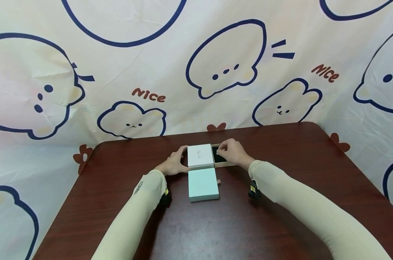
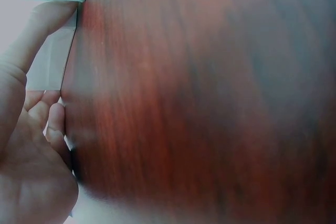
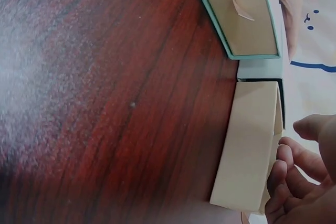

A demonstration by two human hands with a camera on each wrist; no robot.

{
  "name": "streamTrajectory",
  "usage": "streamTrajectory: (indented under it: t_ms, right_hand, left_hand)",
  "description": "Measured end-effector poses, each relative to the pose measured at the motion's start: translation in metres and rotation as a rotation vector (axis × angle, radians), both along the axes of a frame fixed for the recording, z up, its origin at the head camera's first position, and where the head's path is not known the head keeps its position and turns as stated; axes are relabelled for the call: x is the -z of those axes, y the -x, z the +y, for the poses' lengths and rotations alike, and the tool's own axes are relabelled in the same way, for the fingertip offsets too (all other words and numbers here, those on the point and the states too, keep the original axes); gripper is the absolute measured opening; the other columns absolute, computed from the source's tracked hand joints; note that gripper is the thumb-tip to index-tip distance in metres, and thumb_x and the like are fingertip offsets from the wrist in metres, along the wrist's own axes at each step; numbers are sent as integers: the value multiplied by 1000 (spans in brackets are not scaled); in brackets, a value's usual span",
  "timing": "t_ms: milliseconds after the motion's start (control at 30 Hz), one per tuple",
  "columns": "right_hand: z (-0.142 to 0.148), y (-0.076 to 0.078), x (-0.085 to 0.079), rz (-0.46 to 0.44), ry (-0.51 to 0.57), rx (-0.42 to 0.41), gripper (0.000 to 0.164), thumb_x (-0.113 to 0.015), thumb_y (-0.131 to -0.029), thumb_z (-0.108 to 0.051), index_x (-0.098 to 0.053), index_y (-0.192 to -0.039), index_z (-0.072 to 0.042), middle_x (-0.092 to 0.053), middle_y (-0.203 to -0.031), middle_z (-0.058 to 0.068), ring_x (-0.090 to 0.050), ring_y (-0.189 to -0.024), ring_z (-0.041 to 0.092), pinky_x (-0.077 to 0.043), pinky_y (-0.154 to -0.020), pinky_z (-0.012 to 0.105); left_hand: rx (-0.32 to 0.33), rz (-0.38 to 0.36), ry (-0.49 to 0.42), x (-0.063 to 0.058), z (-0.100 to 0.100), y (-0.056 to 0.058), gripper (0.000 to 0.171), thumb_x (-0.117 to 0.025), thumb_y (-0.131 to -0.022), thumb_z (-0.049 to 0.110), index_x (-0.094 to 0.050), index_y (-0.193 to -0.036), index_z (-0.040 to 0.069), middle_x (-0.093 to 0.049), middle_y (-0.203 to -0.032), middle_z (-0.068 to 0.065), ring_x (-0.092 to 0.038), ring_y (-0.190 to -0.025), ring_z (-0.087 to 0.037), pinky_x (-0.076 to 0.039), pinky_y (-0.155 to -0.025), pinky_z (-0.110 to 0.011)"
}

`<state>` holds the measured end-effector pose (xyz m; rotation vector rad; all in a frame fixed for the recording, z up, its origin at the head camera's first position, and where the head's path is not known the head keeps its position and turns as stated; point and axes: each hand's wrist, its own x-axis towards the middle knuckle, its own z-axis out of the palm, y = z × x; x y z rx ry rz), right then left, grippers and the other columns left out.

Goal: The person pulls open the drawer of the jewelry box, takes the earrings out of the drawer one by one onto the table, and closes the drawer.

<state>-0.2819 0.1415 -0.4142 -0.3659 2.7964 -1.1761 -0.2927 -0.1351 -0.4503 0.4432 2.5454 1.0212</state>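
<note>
A white drawer-style box (image 1: 200,156) with small print on its lid stands on the table. My left hand (image 1: 174,162) grips its left end, thumb at the near side and fingers at the far side; the left wrist view shows the thumb (image 2: 52,17) along the box wall. From the right end a cream tray (image 3: 248,142) with a black lining (image 1: 220,158) is pulled out. Over that tray is my right hand (image 1: 233,151), fingers bent, fingertips close above the lining. A tiny white spot shows by the fingertips; I cannot tell whether they hold it.
A mint-green box (image 1: 203,185) lies just in front of the white one, with a small ribbon tab (image 1: 218,182) on its right side. The dark red-brown wooden table (image 1: 274,231) extends around them. Behind hangs a cloth (image 1: 176,72) printed with cartoon outlines.
</note>
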Motion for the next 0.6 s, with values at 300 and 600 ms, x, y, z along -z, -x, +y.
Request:
streamTrajectory:
  t_ms: [300, 600]
  right_hand:
    - [-3, 1, 5, 10, -34, 9, 17, -64, -97, -14, -75, -100, -2, -66, -80, 7, -55, -67, 16, -44, -65, 27]
    - [-7, 1, 7, 25, -117, 20, 17, -67, -96, -14, -76, -105, -2, -69, -85, 8, -60, -74, 17, -50, -71, 29]
  left_hand:
    - [-5, 2, 3, 0, 1, 0, 98, -79, -88, 24, -14, -162, 17, -23, -163, -17, -32, -145, -40, -28, -115, -63]
    - [12, -3, -3, 1, 0, 1, 97, -78, -89, 23, -14, -162, 17, -23, -163, -18, -32, -145, -40, -28, -115, -63]
